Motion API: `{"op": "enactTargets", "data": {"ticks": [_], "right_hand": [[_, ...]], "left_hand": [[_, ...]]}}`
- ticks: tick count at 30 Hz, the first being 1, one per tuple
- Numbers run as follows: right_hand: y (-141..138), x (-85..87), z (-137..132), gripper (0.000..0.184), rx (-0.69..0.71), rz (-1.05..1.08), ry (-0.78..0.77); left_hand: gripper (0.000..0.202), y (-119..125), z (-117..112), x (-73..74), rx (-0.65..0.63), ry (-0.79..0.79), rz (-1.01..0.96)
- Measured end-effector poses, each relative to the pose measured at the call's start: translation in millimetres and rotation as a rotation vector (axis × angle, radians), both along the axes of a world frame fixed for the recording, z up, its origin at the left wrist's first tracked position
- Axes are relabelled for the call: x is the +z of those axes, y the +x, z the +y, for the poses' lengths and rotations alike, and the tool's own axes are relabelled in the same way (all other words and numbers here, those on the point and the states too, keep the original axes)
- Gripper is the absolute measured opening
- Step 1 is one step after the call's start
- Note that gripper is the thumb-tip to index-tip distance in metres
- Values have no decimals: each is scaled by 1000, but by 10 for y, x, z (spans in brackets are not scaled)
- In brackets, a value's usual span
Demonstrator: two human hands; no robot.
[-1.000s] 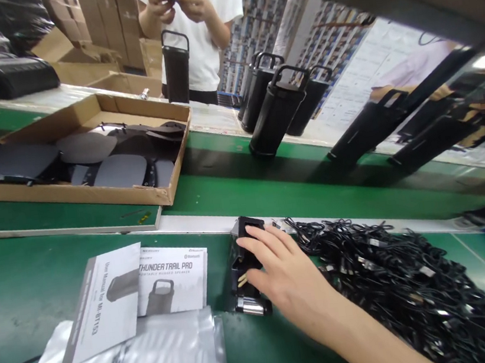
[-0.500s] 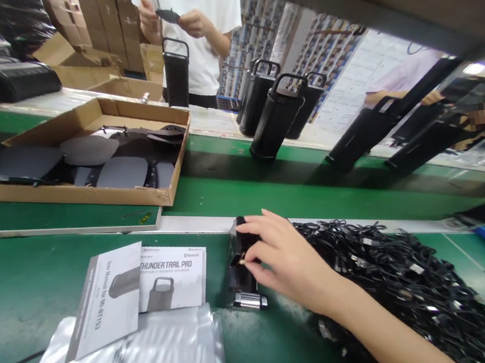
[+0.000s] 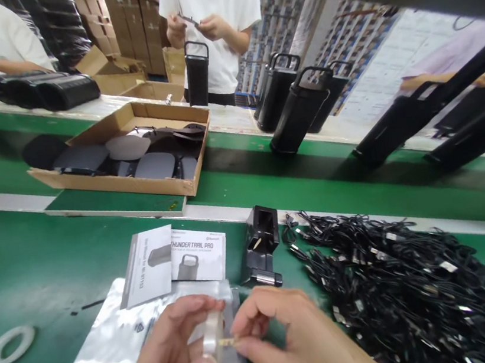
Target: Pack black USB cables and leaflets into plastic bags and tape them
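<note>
My left hand (image 3: 175,351) grips a whitish, translucent roll of tape (image 3: 212,337) by its rim, thumb in front and fingers behind. My right hand (image 3: 284,331) is closed in a pinch at the roll's side, its fingertips on a small yellowish strip (image 3: 227,342) that touches the roll. Just beyond both hands stands a black tape dispenser (image 3: 262,241) with a silvery roller at its near end. Below the hands lie clear plastic bags (image 3: 99,349), partly covered by two printed leaflets, a user manual (image 3: 149,268) and a speaker guide (image 3: 201,255).
To the right spreads a big heap of black cables (image 3: 385,282). A white ring (image 3: 9,347) lies at left. Behind, a cardboard tray (image 3: 154,187) holds dark panels, and black speakers (image 3: 300,114) stand along the green line (image 3: 234,185). Co-workers are across it.
My right hand has left the tape dispenser and come back toward me. My left hand has risen into view with the roll, and both hands now meet there. The view has shifted left.
</note>
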State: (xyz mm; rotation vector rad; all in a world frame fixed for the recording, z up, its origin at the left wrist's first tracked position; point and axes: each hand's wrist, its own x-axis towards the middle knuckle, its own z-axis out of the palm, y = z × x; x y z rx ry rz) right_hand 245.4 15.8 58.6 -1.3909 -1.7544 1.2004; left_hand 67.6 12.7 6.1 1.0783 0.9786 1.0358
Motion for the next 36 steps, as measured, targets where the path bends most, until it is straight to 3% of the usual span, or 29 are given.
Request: {"op": "enactTargets", "data": {"ticks": [3, 9, 14, 16, 20, 26, 32, 36], "right_hand": [[-60, -77, -20, 11, -22, -33, 23], [-19, -66, -39, 10, -12, -109, 95], [66, -87, -58, 12, -102, -141, 167], [97, -105, -54, 12, -128, -186, 228], [127, -118, -36, 12, -135, -245, 319], [179, -82, 8, 13, -136, -392, 481], [303, 15, 91, 13, -170, -455, 533], [410, 212, 245, 13, -172, -481, 536]], "left_hand": [[36, -3, 12, 10, -131, 120, 47], [47, 104, -9, 129, -60, 121, 108], [56, 30, 62, 159, -208, 206, 297], [45, -23, 117, 166, -248, 345, 424], [18, -25, 225, 242, -178, 629, 733], [13, 136, 377, 350, -159, 900, 827], [11, 291, 574, 381, -217, 940, 803], [10, 419, 788, 537, -239, 891, 770]]}}
